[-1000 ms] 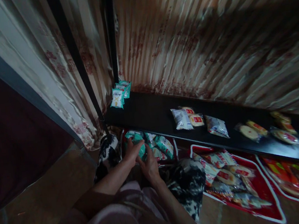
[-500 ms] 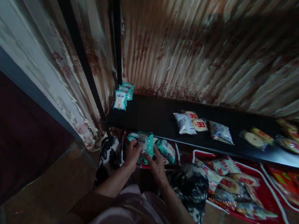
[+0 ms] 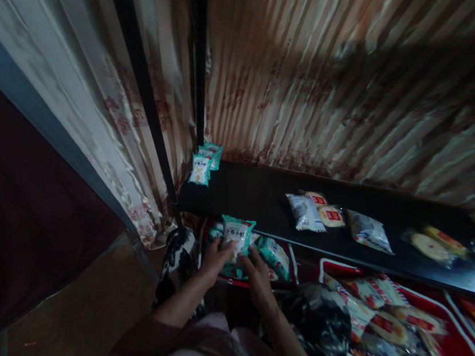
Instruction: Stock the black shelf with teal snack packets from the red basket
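Observation:
Between my two hands is a teal and white snack packet (image 3: 238, 231) with dark lettering, held above a red basket (image 3: 202, 240) of similar packets. My left hand (image 3: 215, 260) grips its left side, thumb across the front. At its lower right, my right hand (image 3: 257, 276) has its fingers against the packet; some fingertips are hidden. Another teal packet (image 3: 274, 256) lies in the basket to the right. Several matching packets (image 3: 200, 169) lean together at the far left end of the black shelf (image 3: 248, 191).
Further along the shelf are silvery packets (image 3: 306, 212) and round wrapped pastries (image 3: 331, 216). A second red basket (image 3: 445, 314), filled with packaged food, stands below the shelf at right. Black posts (image 3: 148, 102) rise at the left before a pleated curtain (image 3: 296, 95).
The packet has come up slightly and turned so its printed front shows more clearly. The camera view has shifted, with shelf and baskets appearing lower and further right.

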`<control>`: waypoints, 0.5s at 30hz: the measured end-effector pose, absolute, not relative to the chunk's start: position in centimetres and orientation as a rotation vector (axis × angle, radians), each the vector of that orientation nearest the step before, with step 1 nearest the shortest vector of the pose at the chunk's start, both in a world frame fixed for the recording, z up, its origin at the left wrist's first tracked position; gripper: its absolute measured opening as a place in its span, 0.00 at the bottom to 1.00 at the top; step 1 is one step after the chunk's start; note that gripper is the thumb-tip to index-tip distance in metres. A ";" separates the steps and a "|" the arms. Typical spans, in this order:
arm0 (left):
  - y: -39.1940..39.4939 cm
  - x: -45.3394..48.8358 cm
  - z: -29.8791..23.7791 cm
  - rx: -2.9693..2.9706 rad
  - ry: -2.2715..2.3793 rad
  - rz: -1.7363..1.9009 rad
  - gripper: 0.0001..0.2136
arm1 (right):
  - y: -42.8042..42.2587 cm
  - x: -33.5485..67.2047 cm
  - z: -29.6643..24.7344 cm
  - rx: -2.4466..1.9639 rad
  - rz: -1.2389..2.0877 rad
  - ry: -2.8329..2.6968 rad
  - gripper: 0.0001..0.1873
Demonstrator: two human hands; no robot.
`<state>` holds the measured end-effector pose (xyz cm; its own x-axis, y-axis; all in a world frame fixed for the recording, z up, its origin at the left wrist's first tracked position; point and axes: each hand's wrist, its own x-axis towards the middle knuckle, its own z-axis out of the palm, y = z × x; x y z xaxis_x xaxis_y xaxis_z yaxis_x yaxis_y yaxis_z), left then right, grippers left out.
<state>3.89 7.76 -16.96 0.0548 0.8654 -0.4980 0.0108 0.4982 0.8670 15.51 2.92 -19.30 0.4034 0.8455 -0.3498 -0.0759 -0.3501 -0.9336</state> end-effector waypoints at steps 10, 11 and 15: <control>10.0 3.1 -18.5 1.018 1.394 0.863 0.22 | 5.5 15.7 -18.6 -1.725 1.101 -1.087 0.36; 10.3 3.0 -18.6 1.019 1.403 0.870 0.23 | 5.8 15.8 -18.5 -1.719 1.074 -1.140 0.34; 11.0 2.6 -18.5 1.047 1.398 0.890 0.22 | 7.1 15.7 -18.1 -1.715 0.994 -1.234 0.31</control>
